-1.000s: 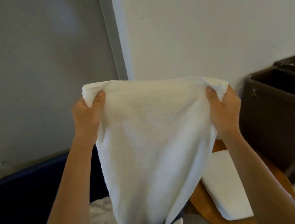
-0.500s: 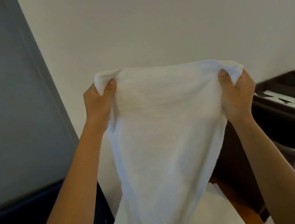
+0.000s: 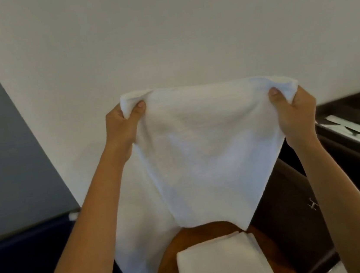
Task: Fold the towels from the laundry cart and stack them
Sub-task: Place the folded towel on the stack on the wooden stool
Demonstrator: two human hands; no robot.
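I hold a white towel (image 3: 207,146) up in the air in front of the wall, stretched by its top edge. My left hand (image 3: 122,129) pinches the top left corner and my right hand (image 3: 294,113) pinches the top right corner. The towel hangs down and narrows to a point just above a round wooden table (image 3: 167,265). A folded white towel (image 3: 222,265) lies flat on that table, below the hanging one. The blue laundry cart (image 3: 26,257) shows at the lower left, its contents hidden.
A dark brown cabinet (image 3: 296,203) stands right of the table, close behind my right arm, with white papers (image 3: 359,130) in its open top. A pale wall fills the background, with a grey panel (image 3: 5,146) on the left.
The view has swung right and away from the cart. Both hands moved further apart, spreading the towel wider, and the folded towel on the round table has come into full view below.
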